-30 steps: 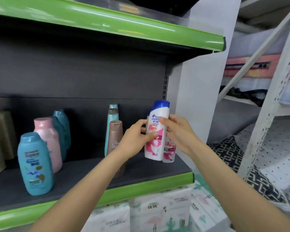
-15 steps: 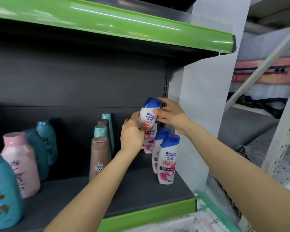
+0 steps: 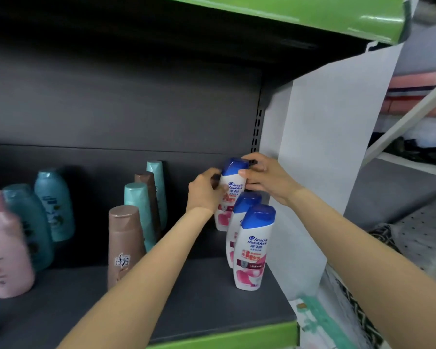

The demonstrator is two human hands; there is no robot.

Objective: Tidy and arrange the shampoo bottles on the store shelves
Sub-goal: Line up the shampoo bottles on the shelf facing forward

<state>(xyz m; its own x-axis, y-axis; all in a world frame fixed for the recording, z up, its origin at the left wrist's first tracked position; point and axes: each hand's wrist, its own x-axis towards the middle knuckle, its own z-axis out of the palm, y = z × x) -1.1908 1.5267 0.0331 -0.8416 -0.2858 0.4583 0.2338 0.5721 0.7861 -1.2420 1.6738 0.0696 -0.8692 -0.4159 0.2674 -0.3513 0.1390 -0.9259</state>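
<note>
Hands are working the far right corner of the shelf (image 3: 199, 303). Left hand (image 3: 204, 191) is gripping the rear white bottle (image 3: 228, 195) at mid-body, fingers curled round it; right hand (image 3: 264, 176) is pinching its blue cap, fingers clamped on top. That bottle is standing at the far end of a row, two matching bottles in front, nearest one (image 3: 253, 248) upright near the white side panel (image 3: 330, 152). Judging by looks: rigid glossy plastic, likely light to moderate, slippery, not fragile; the narrow waist is probably the safest hold, the cap only for steering. Label is reading "head & shoulders", Chinese text below too small. Brown bottle (image 3: 124, 245) left is showing Chinese characters.
</note>
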